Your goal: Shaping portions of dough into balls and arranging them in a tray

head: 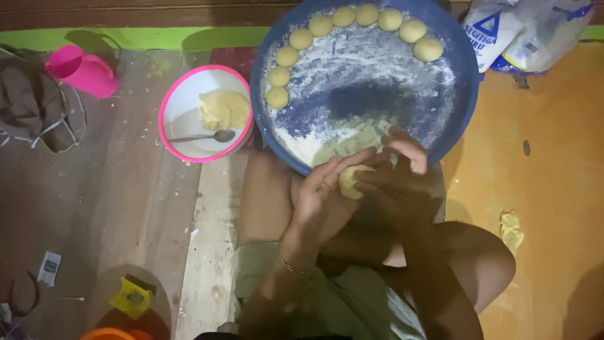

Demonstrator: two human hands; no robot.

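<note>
One pale yellow, smooth, rounded lump of dough (350, 181) sits between the person's two hands, just over the near rim of the basin and above the lap. The left hand (321, 195) cups it from below, fingers (327, 171) curled about it; the right hand (393, 179) presses on it from the other side, fingers bent and grasping the same lump. Behind them lies one large round blue woven tray (462, 88), dusted with white flour. Nine finished dough balls (343, 16), smooth and round, line its far edge in an arc. Left of it stands one white bowl with a pink rim (179, 135), holding a lump of yellow filling (223, 108) and one metal spoon (204, 136). One pink plastic jug (82, 70) lies on the wooden floor (126, 208).
</note>
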